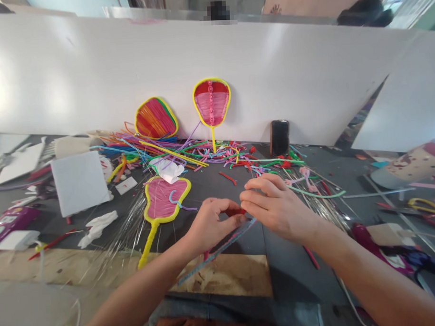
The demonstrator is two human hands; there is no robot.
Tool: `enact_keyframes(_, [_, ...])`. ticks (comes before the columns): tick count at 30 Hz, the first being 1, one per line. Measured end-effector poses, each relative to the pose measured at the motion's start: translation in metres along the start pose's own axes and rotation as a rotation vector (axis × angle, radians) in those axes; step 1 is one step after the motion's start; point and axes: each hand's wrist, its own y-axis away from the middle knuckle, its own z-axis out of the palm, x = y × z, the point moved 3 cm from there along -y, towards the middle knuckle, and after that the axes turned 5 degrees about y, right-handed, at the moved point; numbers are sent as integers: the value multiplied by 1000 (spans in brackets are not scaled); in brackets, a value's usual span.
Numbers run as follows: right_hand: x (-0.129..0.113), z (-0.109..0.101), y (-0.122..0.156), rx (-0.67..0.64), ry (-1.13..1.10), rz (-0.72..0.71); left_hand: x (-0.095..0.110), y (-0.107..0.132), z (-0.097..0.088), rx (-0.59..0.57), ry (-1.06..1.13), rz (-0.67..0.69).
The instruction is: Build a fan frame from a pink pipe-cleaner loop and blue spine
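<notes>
My left hand [210, 225] and my right hand [272, 206] meet over the dark table, fingers pinched together on a short red pipe cleaner piece [235, 212]. A long light-blue pipe cleaner [217, 252] runs from between the hands down toward me. Left of my hands lies a pink fan with a yellow rim and handle [163, 200], flat on the table.
A heap of coloured pipe cleaners [203, 156] fills the back middle. Two finished fans [155, 118] [211, 103] lean on the white partition [307, 79]. A dark cylinder [280, 137] stands right of them. White foam squares [79, 182] lie left; a glue gun [388, 252] and scissors [424, 205] right.
</notes>
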Motion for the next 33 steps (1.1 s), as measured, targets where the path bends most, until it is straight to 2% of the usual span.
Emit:
enact_keyframes(2, [1, 2, -1, -21, -3, -7, 5, -1, -4, 79, -136, 89])
enact_keyframes(4, [2, 5, -2, -39, -21, -14, 10, -1, -5, 90, -210, 145])
enact_keyframes(9, [4, 8, -6, -74, -52, -12, 15, -2, -4, 41, -364, 120])
enact_keyframes(22, [3, 8, -10, -111, -49, -38, 14, -3, -2, 44, -419, 164])
enact_keyframes(29, [6, 8, -12, -81, -4, -34, 4, -3, -10, -38, -272, 15])
enact_keyframes(31, [8, 4, -13, -55, -21, -24, 0, -4, -12, -2, -207, -21])
enact_keyframes(33, [13, -1, -11, -8, -48, 37, -6, -5, -14, 64, -54, -78])
